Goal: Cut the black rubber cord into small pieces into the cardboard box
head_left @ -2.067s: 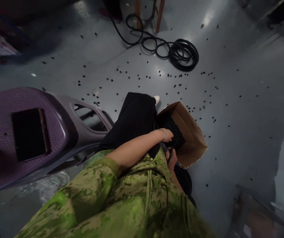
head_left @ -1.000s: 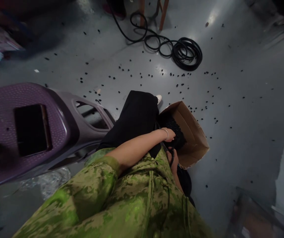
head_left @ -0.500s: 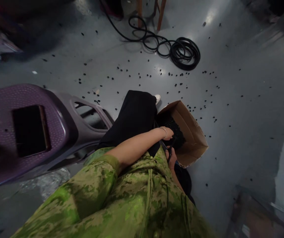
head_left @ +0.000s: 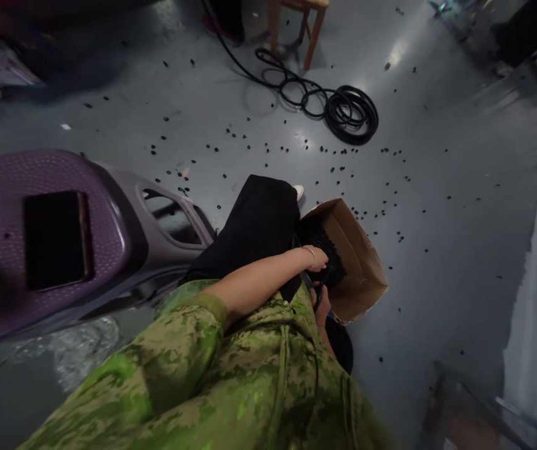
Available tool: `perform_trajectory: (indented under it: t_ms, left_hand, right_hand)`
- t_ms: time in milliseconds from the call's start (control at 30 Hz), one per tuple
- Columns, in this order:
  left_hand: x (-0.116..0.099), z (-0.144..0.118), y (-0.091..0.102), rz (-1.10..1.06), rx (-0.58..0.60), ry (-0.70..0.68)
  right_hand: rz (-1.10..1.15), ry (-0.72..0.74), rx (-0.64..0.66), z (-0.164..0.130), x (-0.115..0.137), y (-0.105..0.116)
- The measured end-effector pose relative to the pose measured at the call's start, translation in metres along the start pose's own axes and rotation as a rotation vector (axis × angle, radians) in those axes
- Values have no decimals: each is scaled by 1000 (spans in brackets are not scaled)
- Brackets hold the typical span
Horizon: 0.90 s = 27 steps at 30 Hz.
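Grey floor (head_left: 437,262); right hand (head_left: 323,307) half-hidden.

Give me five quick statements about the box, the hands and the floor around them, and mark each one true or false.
1. The cardboard box holds small black pieces. True.
2. The left hand reaches into the box. True.
3. The floor is swept clean. False: black pieces lie scattered across it.
4. The black hose lies coiled inside the box. False: it lies on the floor near a wooden stool.
5. The right hand is at the box's near edge. True.
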State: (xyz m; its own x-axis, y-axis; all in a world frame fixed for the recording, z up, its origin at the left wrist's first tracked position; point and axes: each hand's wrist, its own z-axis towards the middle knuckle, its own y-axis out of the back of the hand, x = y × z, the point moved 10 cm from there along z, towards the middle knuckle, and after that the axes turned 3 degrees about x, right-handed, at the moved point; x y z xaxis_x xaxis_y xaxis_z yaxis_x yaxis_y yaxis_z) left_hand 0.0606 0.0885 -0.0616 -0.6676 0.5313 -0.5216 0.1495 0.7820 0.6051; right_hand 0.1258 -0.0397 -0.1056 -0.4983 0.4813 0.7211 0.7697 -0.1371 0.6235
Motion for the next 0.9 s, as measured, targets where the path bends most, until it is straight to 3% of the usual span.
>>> perform_trajectory:
  t_ms: [200,467,633,900]
  left_hand:
    - [-7,1,-6,-26,32,-46]
    - [-14,4,-14,-15,71,-95]
    - [-11,6,-13,-30,34,-99]
    - [-8,5,-14,49,84,-86]
  right_hand:
    - [82,-52,96,1,6,1]
    - [139,-120,133,1,11,3]
    - [114,-90,104,-1,10,4]
    - [139,-16,14,1,1,-3]
